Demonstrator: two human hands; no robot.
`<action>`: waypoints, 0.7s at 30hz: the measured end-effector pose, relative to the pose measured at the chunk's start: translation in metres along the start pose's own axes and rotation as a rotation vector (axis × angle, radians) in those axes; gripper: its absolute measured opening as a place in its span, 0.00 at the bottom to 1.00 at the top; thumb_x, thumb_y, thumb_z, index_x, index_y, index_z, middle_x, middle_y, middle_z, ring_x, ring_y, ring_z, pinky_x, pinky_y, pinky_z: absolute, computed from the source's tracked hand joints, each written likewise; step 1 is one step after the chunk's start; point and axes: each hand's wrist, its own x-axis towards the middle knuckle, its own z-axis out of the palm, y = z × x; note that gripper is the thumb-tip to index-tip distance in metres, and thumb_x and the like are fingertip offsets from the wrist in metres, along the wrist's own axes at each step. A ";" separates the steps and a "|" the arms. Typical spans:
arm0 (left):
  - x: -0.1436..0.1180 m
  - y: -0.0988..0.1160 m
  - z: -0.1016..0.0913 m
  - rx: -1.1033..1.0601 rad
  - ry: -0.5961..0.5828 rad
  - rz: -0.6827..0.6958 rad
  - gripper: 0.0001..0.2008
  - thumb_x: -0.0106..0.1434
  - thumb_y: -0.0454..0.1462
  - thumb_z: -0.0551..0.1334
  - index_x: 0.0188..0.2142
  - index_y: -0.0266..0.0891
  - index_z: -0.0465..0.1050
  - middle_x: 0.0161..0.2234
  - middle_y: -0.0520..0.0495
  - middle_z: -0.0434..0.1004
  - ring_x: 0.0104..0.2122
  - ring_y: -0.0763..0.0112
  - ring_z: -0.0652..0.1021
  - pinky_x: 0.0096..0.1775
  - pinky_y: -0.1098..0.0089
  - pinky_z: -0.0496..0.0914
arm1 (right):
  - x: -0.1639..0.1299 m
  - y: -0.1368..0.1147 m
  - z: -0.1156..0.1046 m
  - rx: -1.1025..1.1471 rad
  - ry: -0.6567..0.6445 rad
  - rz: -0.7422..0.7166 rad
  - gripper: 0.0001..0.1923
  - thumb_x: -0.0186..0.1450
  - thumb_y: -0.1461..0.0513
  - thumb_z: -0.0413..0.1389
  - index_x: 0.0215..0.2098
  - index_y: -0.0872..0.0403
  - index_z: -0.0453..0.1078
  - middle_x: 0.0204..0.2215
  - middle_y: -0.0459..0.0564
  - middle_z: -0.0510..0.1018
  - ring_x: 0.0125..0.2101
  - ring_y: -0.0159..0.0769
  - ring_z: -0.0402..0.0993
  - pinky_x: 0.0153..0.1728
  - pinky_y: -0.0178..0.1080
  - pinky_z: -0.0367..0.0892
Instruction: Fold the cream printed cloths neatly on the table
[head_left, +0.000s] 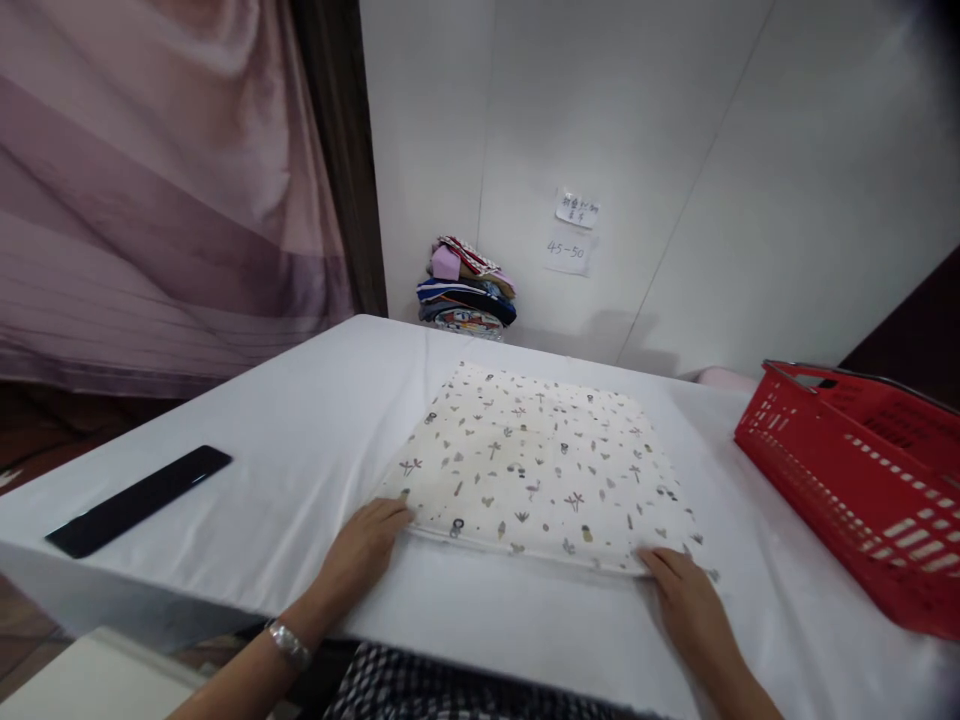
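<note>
Head view: left hand and right hand fingertips hidden under folded cloth.

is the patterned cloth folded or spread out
Folded: the patterned cloth lies as a flat square with a doubled near edge, left hand and right hand at its corners.

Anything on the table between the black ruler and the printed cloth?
Nothing: the head view shows only bare white tablecloth between the black ruler and the printed cloth.
</note>
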 end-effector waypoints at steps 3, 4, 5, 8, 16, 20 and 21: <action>0.001 -0.008 -0.011 -0.132 -0.022 -0.141 0.21 0.53 0.27 0.51 0.40 0.43 0.76 0.43 0.49 0.78 0.44 0.65 0.76 0.48 0.64 0.70 | -0.018 0.035 0.004 -0.049 -0.009 0.057 0.22 0.58 0.68 0.44 0.44 0.53 0.75 0.41 0.53 0.78 0.42 0.43 0.72 0.43 0.44 0.67; 0.005 -0.010 -0.016 -0.187 -0.043 -0.204 0.19 0.53 0.29 0.51 0.39 0.43 0.75 0.41 0.50 0.78 0.42 0.66 0.77 0.46 0.66 0.71 | -0.022 0.043 0.006 -0.053 -0.009 0.064 0.22 0.58 0.67 0.44 0.44 0.53 0.75 0.41 0.54 0.77 0.42 0.43 0.72 0.43 0.44 0.67; 0.012 -0.012 -0.020 -0.233 -0.062 -0.267 0.17 0.54 0.31 0.52 0.39 0.44 0.75 0.40 0.51 0.79 0.39 0.67 0.77 0.43 0.67 0.72 | -0.025 0.048 0.008 -0.052 -0.002 0.066 0.21 0.59 0.67 0.44 0.44 0.54 0.75 0.41 0.54 0.77 0.42 0.44 0.72 0.44 0.44 0.68; 0.047 -0.016 -0.030 -0.277 -0.081 -0.382 0.15 0.57 0.38 0.52 0.39 0.44 0.75 0.38 0.52 0.79 0.36 0.67 0.77 0.39 0.68 0.71 | -0.030 0.055 0.014 -0.042 0.045 0.058 0.21 0.59 0.66 0.44 0.43 0.56 0.75 0.40 0.56 0.77 0.41 0.44 0.73 0.44 0.44 0.68; 0.174 -0.036 -0.004 -0.112 -0.119 -0.497 0.16 0.61 0.40 0.51 0.42 0.40 0.75 0.46 0.46 0.76 0.45 0.63 0.74 0.45 0.68 0.67 | -0.030 0.051 0.011 -0.073 0.101 0.050 0.19 0.58 0.65 0.47 0.42 0.56 0.76 0.40 0.55 0.78 0.39 0.45 0.74 0.40 0.45 0.70; 0.218 -0.048 0.017 -0.086 -0.136 -0.585 0.15 0.62 0.39 0.51 0.39 0.37 0.75 0.43 0.41 0.77 0.43 0.60 0.75 0.41 0.66 0.67 | -0.030 0.053 0.010 -0.076 0.107 0.039 0.19 0.58 0.64 0.47 0.40 0.57 0.77 0.40 0.56 0.79 0.38 0.46 0.76 0.38 0.44 0.71; 0.226 -0.051 0.021 -0.080 -0.140 -0.608 0.15 0.62 0.39 0.51 0.38 0.37 0.75 0.42 0.41 0.77 0.43 0.60 0.75 0.40 0.66 0.67 | -0.031 0.055 0.012 -0.068 0.110 0.030 0.18 0.58 0.64 0.47 0.39 0.56 0.78 0.39 0.56 0.79 0.37 0.45 0.76 0.37 0.43 0.72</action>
